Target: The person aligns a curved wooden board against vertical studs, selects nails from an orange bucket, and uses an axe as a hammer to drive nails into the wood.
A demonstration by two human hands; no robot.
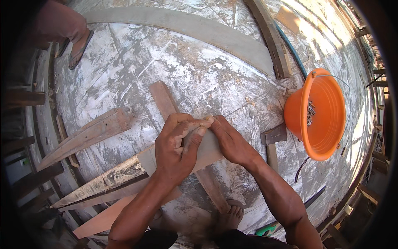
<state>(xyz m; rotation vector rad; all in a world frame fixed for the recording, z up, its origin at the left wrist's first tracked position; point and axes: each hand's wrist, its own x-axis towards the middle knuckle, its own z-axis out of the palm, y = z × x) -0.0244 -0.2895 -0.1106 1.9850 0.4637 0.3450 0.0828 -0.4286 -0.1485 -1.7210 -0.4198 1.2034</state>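
Matt wooden plank [163, 98] — smooth plastic bucket [327, 118]

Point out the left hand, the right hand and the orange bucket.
Left hand [174, 147]: head view, on the middle of the hand.
Right hand [230, 142]: head view, on the back of the hand.
Orange bucket [327, 118]: head view, on its bare inner wall.

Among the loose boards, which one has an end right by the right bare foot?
The narrow brown plank running slantwise beneath the left hand; its lower end lies at that foot, whereas the reddish board ends farther left.
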